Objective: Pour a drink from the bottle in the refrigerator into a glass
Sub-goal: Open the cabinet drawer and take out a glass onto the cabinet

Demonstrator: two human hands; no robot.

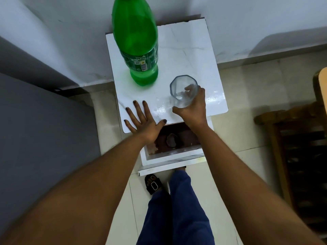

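Observation:
A tall green plastic bottle [135, 38] stands upright at the back left of a small white marble-topped table [187, 55]. Its cap is cut off by the top of the frame. My right hand [193, 106] is wrapped around an empty clear glass [183, 91] that stands on or just above the table's front right part, tilted slightly toward me. My left hand [141, 119] lies flat on the table's front left edge, fingers spread, holding nothing. The bottle stands about a hand's width behind my left hand.
The grey refrigerator [40, 131] fills the left side. A dark lower shelf [175, 138] shows under the tabletop. A wooden chair [300, 138] stands at the right. White walls rise behind the table. My legs and a sandalled foot [154, 184] are on the tiled floor.

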